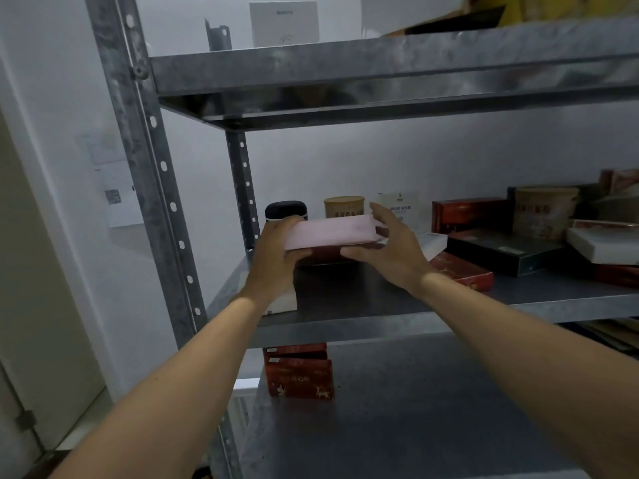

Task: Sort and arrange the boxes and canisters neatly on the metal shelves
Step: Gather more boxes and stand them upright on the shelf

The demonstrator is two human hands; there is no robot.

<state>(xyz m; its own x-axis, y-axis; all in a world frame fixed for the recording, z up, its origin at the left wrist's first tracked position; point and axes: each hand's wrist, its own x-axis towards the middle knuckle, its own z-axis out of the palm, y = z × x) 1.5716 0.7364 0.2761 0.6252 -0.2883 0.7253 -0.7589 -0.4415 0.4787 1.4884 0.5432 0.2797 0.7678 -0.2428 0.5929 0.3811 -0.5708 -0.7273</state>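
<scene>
A flat pink box is held level just above the middle metal shelf, over a dark red box lying beneath it. My left hand grips its left end, thumb under and fingers over the top. My right hand holds its right end, fingers curved above and thumb below. Behind stand a black canister and a tan canister. A white box lies under my left wrist.
Red, black and white boxes and a large tan canister crowd the shelf's right side. Two red boxes are stacked on the lower shelf. A white box stands on the top shelf. The steel upright rises at the left.
</scene>
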